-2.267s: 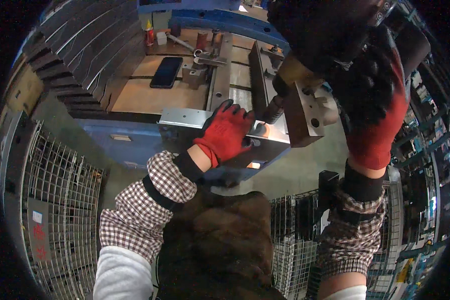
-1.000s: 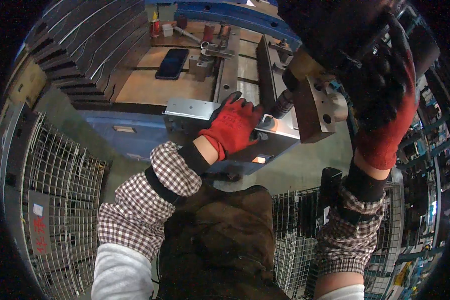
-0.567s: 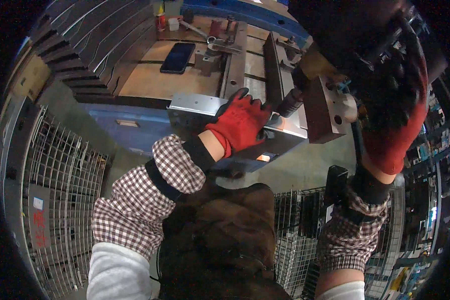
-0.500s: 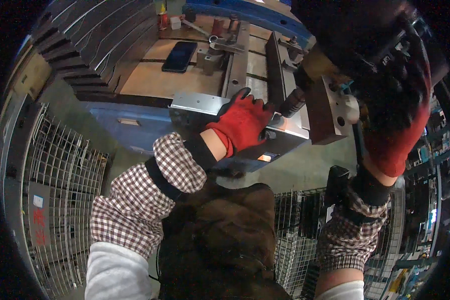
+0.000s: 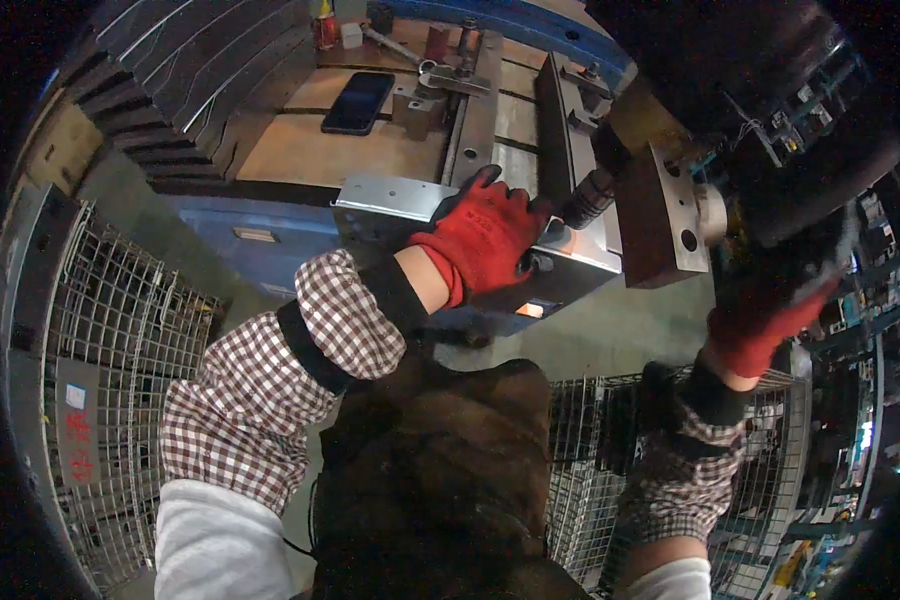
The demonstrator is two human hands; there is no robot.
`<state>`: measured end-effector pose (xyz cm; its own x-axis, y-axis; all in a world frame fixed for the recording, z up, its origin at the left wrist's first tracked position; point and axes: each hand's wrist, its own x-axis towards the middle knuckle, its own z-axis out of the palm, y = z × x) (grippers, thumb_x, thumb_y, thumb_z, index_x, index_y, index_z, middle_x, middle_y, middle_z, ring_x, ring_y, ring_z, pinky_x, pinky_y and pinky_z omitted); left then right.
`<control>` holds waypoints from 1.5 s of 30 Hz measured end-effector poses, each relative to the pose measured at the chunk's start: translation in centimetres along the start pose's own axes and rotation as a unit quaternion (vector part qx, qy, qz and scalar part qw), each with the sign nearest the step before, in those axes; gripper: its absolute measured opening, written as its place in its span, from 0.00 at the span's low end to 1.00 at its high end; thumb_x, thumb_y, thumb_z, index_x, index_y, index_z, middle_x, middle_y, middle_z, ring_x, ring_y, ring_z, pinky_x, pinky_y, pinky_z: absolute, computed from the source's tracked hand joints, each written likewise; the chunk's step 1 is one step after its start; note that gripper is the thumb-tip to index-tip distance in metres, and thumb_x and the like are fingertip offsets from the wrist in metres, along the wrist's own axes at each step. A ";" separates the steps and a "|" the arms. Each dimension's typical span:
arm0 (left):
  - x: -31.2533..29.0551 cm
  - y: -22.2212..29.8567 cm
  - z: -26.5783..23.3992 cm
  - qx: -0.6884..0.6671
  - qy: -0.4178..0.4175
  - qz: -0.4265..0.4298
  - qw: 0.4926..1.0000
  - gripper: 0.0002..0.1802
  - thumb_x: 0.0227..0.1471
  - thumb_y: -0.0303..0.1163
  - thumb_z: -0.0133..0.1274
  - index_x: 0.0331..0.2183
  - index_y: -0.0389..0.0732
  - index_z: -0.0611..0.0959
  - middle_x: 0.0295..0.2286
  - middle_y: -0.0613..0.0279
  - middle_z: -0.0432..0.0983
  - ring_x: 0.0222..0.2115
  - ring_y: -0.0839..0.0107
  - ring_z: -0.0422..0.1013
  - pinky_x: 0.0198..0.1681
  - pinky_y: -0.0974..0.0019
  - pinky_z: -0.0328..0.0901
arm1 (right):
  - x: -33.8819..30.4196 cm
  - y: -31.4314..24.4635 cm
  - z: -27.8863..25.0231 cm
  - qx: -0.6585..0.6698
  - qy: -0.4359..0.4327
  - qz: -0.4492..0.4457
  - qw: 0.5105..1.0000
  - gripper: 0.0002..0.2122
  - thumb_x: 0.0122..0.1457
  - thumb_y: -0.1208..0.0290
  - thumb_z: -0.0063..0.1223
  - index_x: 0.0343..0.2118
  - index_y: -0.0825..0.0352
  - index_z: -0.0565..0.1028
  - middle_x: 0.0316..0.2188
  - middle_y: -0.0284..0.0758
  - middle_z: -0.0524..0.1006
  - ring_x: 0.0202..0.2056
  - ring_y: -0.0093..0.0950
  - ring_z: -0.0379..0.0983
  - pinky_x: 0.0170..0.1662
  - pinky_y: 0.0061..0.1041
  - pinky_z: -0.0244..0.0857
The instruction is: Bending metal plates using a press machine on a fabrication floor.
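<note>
A bent sheet-metal piece (image 5: 394, 196) with small holes lies across the near end of the machine table. My left hand (image 5: 485, 232), in a red glove with dark fingertips, grips it with the fingers over the top and the thumb at the front edge. Just right of those fingers, a dark tool holder (image 5: 592, 195) of the drilling machine points down at the piece's bright right end. My right hand (image 5: 765, 320), also gloved, is beside the dark machine head at the right. Its fingers are smeared by motion and dark, so whether they hold a lever does not show.
A steel block (image 5: 660, 225) with holes hangs beside the tool holder. Upright metal bars (image 5: 562, 130) and clamps stand on the table. A phone (image 5: 359, 103) lies left of them, near stacked dark sheets (image 5: 200, 80). Wire cages (image 5: 120, 330) flank me.
My right hand has dropped down from the upper part of the machine head. My left hand stays on the sheet-metal piece. The view has shifted slightly.
</note>
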<state>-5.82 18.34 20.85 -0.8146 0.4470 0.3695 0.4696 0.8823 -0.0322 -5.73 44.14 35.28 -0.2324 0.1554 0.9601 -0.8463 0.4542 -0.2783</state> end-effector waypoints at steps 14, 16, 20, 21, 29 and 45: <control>0.1 0.4 -0.2 -0.019 0.001 0.003 1.000 0.46 0.44 0.54 0.63 0.59 0.39 0.72 0.46 0.47 0.75 0.49 0.51 0.72 0.65 0.46 0.54 | -23.1 13.5 -0.3 0.185 -0.289 0.432 0.834 0.24 0.72 0.59 0.45 0.65 0.70 0.65 0.64 0.36 0.67 0.65 0.28 0.62 0.69 0.31 0.52; -0.3 0.0 0.0 -0.025 0.012 0.002 1.000 0.46 0.44 0.54 0.63 0.59 0.39 0.72 0.45 0.47 0.75 0.49 0.50 0.72 0.65 0.45 0.53 | -22.3 11.6 1.3 0.226 -0.225 0.481 0.817 0.25 0.73 0.57 0.45 0.64 0.70 0.66 0.63 0.34 0.68 0.64 0.25 0.62 0.68 0.30 0.52; 0.2 0.6 -0.3 -0.041 0.001 -0.001 0.999 0.47 0.43 0.55 0.64 0.59 0.38 0.71 0.46 0.45 0.75 0.50 0.49 0.71 0.65 0.44 0.53 | -22.9 12.0 0.1 0.173 -0.206 0.462 0.845 0.22 0.72 0.59 0.43 0.64 0.65 0.68 0.47 0.27 0.70 0.43 0.18 0.59 0.46 0.21 0.52; 0.2 0.8 -0.3 -0.043 0.007 -0.004 0.999 0.47 0.43 0.55 0.64 0.59 0.38 0.71 0.46 0.45 0.75 0.50 0.49 0.71 0.65 0.44 0.53 | -22.9 11.7 0.2 0.141 -0.215 0.436 0.862 0.21 0.72 0.61 0.43 0.64 0.63 0.68 0.40 0.24 0.70 0.32 0.14 0.58 0.36 0.17 0.52; 0.7 2.0 -1.1 -0.011 -0.032 -0.038 0.999 0.48 0.40 0.57 0.67 0.57 0.39 0.73 0.46 0.46 0.76 0.51 0.49 0.71 0.65 0.42 0.53 | -21.1 9.7 -0.4 0.120 -0.241 0.460 0.846 0.19 0.72 0.65 0.44 0.62 0.61 0.71 0.44 0.29 0.76 0.25 0.14 0.60 0.27 0.15 0.54; -0.1 1.0 -0.5 -0.009 -0.055 -0.049 0.997 0.49 0.40 0.59 0.67 0.58 0.40 0.74 0.47 0.47 0.75 0.53 0.49 0.69 0.67 0.42 0.48 | -20.1 6.5 1.8 0.163 -0.259 0.459 0.834 0.26 0.70 0.53 0.47 0.65 0.62 0.69 0.31 0.20 0.69 0.27 0.13 0.57 0.31 0.16 0.51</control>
<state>-5.05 19.11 21.24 -0.8887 0.3738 0.2656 0.3916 0.9200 0.0152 -7.45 42.40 14.16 -0.9585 -0.1314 0.2532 -0.2643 0.0758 -0.9614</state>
